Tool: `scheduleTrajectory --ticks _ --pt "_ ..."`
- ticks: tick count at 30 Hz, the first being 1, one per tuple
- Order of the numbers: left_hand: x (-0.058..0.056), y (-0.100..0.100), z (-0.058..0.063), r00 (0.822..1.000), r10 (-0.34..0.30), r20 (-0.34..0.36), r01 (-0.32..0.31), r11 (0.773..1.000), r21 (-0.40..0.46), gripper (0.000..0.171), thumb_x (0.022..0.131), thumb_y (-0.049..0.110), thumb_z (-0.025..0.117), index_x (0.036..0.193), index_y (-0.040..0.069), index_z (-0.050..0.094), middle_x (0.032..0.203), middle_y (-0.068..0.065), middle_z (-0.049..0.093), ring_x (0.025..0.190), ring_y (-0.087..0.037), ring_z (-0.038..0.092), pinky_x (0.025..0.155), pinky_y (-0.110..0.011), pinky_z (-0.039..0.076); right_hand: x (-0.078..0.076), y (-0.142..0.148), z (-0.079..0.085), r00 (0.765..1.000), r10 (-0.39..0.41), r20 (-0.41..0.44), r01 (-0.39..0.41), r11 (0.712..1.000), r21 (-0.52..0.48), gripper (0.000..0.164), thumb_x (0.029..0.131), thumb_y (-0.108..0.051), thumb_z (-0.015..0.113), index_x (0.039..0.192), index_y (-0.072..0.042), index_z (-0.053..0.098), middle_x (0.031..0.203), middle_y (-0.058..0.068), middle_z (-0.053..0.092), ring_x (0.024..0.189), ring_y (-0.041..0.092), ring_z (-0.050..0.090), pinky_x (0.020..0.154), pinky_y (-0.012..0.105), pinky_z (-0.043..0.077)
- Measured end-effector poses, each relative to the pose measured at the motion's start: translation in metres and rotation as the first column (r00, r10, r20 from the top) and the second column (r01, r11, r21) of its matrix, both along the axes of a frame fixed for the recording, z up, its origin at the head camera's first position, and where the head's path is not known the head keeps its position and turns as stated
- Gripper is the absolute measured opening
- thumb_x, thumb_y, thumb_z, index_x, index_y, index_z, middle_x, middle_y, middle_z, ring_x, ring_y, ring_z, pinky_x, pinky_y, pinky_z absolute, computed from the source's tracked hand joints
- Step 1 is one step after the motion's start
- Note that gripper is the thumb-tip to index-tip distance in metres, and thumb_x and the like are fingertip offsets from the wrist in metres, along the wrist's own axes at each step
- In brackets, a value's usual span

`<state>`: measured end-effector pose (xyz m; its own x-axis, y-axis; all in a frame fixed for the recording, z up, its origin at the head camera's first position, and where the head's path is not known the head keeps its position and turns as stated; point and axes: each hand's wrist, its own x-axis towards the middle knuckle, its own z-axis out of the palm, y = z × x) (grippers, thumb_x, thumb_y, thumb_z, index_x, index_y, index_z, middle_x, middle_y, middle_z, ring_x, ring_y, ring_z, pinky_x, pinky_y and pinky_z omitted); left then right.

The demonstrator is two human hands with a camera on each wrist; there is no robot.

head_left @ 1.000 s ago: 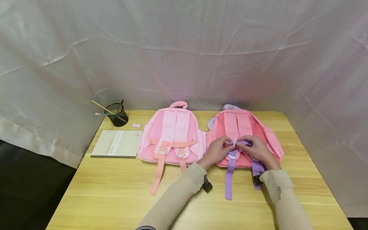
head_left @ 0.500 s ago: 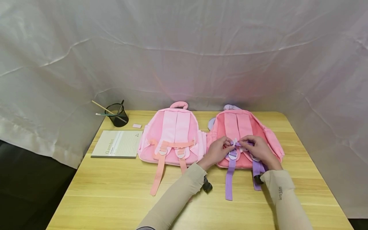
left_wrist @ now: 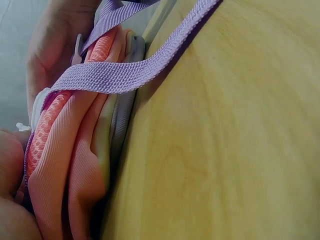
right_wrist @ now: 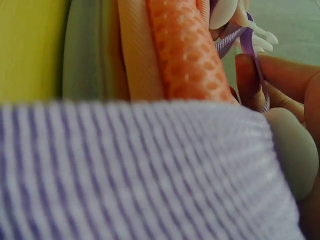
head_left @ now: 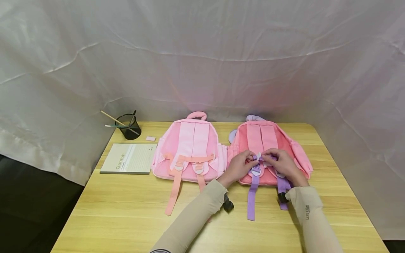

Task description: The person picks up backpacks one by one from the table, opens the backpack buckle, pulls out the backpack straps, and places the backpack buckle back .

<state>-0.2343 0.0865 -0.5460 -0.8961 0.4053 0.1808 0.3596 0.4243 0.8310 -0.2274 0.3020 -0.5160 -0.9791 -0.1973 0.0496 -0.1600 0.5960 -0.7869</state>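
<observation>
A coral backpack (head_left: pixel 269 135) lies back side up on the table, purple webbing across its lower part. My left hand (head_left: pixel 241 165) pinches a white plastic buckle (head_left: pixel 258 156) at the left end of the purple chest strap (head_left: pixel 270 159). Close on its right, my right hand (head_left: pixel 282 163) pinches that strap between thumb and fingers. In the right wrist view, white prongs (right_wrist: pixel 260 36) stick out beside the purple strap (right_wrist: pixel 250 42) near the right fingertips. A loose purple strap tail (head_left: pixel 252 200) hangs onto the table; the right forearm partly hides the other strap and its black clip (head_left: pixel 282 197).
A light pink backpack (head_left: pixel 193 140) with orange straps lies directly left, touching the coral one. Further left are a notebook (head_left: pixel 126 158), an eraser (head_left: pixel 150 138) and a black mesh pen cup (head_left: pixel 129 128). A black clip (head_left: pixel 227 203) lies by the left forearm. Grey curtains (head_left: pixel 202 70) surround the table.
The right hand's fingertips shift slightly at the purple chest strap, away from and back toward the buckle. The left hand stays in place, and both backpacks lie as before.
</observation>
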Motion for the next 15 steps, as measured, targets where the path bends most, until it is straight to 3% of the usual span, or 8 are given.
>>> scheduleTrajectory --ticks 15 --pt "-0.0021 0.0007 -0.0030 1.000 -0.012 0.013 0.012 0.999 0.049 0.018 0.099 0.024 0.072 0.113 0.014 0.067 0.100 0.003 0.074 0.084 0.005 0.060 0.080 -0.012 0.049 0.0017 0.0082 0.0056 0.999 0.020 0.040 -0.021 0.999 0.033 0.027 0.101 -0.025 0.069 0.115 -0.002 0.075 0.105 0.013 0.073 0.082 0.005 0.059 0.070 0.019 0.049"
